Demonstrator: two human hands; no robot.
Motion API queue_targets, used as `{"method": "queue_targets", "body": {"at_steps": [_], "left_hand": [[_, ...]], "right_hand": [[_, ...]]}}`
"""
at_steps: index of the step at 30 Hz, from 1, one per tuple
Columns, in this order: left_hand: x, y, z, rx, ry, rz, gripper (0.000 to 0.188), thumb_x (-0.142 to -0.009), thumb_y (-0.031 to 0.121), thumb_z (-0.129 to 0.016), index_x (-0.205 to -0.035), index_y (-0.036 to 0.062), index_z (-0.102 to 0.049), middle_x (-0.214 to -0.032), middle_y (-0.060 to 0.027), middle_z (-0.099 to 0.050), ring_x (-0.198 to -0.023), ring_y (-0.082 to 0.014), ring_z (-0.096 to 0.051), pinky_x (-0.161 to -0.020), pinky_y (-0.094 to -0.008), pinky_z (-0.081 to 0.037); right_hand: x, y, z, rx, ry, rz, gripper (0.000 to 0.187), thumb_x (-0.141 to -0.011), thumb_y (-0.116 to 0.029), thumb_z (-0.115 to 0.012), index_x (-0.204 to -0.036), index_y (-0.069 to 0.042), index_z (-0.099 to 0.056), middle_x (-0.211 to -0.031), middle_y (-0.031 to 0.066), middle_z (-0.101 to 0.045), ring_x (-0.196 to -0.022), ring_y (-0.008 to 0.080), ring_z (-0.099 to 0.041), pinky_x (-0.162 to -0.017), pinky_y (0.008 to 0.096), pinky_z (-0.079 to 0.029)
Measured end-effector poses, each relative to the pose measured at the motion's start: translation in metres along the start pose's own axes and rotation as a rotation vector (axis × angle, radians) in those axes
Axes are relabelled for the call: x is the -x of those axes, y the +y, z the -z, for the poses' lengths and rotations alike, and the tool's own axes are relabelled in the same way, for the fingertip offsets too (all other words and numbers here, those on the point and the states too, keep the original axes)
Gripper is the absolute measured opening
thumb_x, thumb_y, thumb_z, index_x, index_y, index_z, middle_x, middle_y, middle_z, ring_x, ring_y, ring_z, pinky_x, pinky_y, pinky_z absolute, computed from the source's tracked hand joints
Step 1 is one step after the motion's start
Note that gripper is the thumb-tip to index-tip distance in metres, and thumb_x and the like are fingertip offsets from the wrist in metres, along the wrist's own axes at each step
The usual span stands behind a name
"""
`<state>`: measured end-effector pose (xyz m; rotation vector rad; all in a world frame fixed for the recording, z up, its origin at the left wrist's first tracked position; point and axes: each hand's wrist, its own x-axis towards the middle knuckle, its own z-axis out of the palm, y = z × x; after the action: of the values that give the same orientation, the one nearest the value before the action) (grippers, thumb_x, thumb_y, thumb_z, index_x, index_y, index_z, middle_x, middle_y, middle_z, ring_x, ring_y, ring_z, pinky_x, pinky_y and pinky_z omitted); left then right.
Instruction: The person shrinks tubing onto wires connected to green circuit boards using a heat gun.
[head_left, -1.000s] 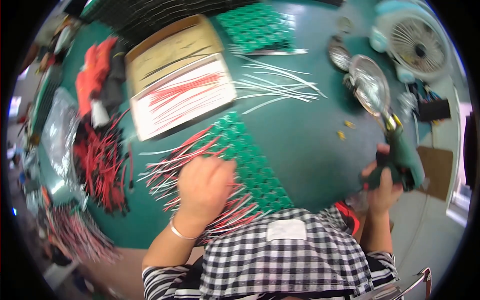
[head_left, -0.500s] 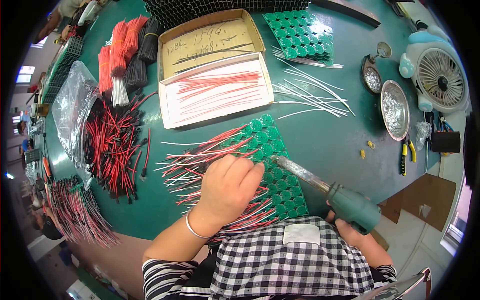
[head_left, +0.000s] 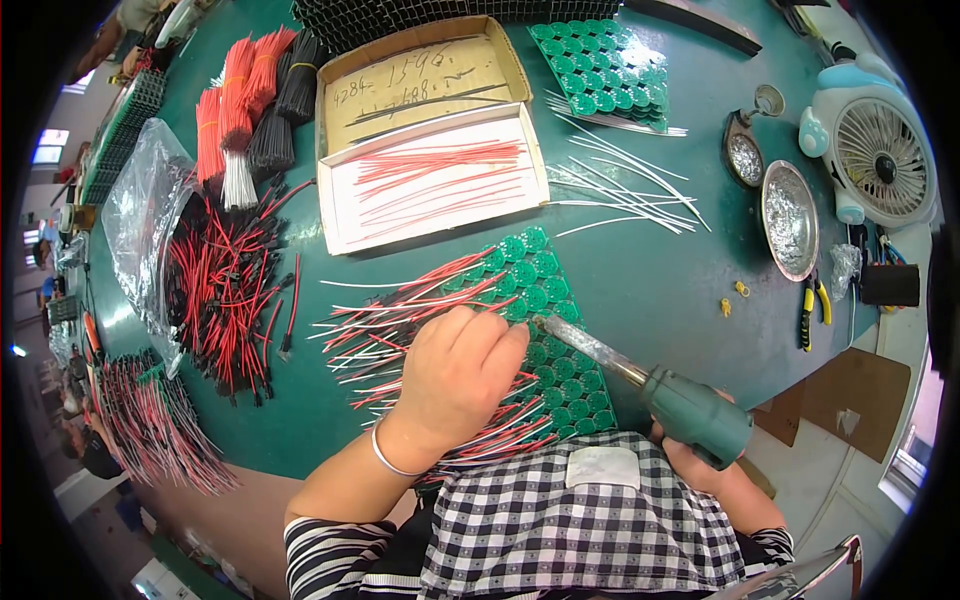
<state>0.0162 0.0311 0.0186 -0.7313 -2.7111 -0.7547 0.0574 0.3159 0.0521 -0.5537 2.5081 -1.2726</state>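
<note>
My left hand [head_left: 462, 372], with a bracelet on the wrist, is closed in a pinch over a panel of round green circuit boards [head_left: 572, 385]. What sits between its fingertips is hidden. Around and under it lie many red, white and black wires [head_left: 400, 310], reaching across the panel's left part. My right hand [head_left: 690, 462] grips the green handle of a soldering iron [head_left: 697, 417] from below. The iron's metal shaft slants up and left, and its tip is on or just over the panel, close beside my left fingertips.
Beyond the panel is a cardboard box [head_left: 335, 215] of red wires. Loose white wires [head_left: 630, 190] and stacked green panels [head_left: 600, 70] lie right of it. A solder dish [head_left: 790, 220], pliers [head_left: 808, 315] and a fan [head_left: 880, 160] stand right; wire bundles [head_left: 238, 95] and a red-black heap [head_left: 225, 290] left.
The soldering iron has shifted slightly left, its tip now nearer my left fingertips. My left hand holds its place over the panel.
</note>
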Motion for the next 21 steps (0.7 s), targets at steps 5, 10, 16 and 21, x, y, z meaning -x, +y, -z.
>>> {"method": "queue_targets", "body": {"at_steps": [5,10,16,21], "left_hand": [[-0.001,0.0,0.0,-0.001,-0.001,0.002,0.025,-0.062,0.002,-0.07,-0.087,0.0051,-0.066,-0.074,-0.0031,-0.054,-0.064,-0.0199,-0.05,-0.055,-0.0314,-0.042],[-0.001,0.0,0.0,0.01,0.003,0.005,0.024,-0.063,0.002,-0.07,-0.087,0.005,-0.065,-0.074,-0.0033,-0.054,-0.063,-0.0203,-0.05,-0.056,-0.0316,-0.042],[-0.001,0.003,-0.001,-0.002,0.001,-0.009,0.024,-0.063,0.002,-0.07,-0.086,0.0051,-0.065,-0.074,-0.0033,-0.054,-0.064,-0.0205,-0.051,-0.056,-0.0319,-0.043],[0.004,0.003,0.011,-0.017,-0.02,0.033,0.019,-0.069,0.007,-0.07,-0.087,0.0071,-0.064,-0.077,-0.0035,-0.055,-0.069,-0.0211,-0.053,-0.06,-0.0322,-0.045]], "right_hand": [[0.003,0.001,-0.001,0.037,0.01,0.055,0.014,-0.077,-0.01,-0.059,-0.089,-0.008,-0.065,-0.074,0.0021,-0.066,-0.07,0.0231,-0.062,-0.071,0.0371,-0.047],[0.005,0.003,0.002,0.11,-0.034,0.11,0.019,-0.082,-0.014,-0.057,-0.098,-0.007,-0.064,-0.074,0.0037,-0.065,-0.072,0.0218,-0.063,-0.074,0.0361,-0.047],[0.029,0.009,-0.008,-0.283,0.247,-0.249,0.027,-0.078,-0.006,-0.059,-0.105,-0.003,-0.063,-0.069,0.0044,-0.066,-0.067,0.0209,-0.064,-0.068,0.0338,-0.049],[0.03,0.018,-0.007,-0.223,0.166,-0.11,0.028,-0.083,-0.008,-0.056,-0.109,0.002,-0.06,-0.066,0.0054,-0.065,-0.065,0.017,-0.063,-0.07,0.032,-0.049]]}}
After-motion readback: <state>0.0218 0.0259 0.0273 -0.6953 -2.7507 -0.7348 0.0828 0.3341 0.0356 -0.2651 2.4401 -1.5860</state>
